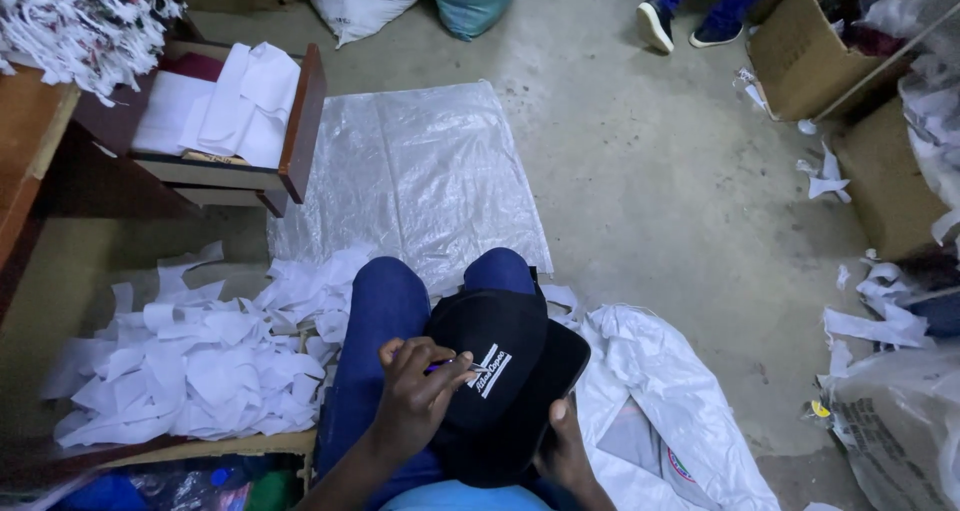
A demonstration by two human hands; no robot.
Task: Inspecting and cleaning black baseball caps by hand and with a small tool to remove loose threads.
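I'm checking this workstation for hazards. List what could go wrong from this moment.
1. The left hand works a small pointed metal tool against the black fabric cap resting on the lap; a slip could jab the leg or snag the cap's white stitching.
2. The right hand grips the cap's edge close by, so the tool might nick those fingers.
3. The heap of white paper scraps lies loose on the floor, and someone walking past might slip on it.

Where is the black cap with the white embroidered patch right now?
In the head view, the black cap lies low and centre on the person's lap, with the left hand on its crown, the right hand at its brim, and the white paper scraps to its left.
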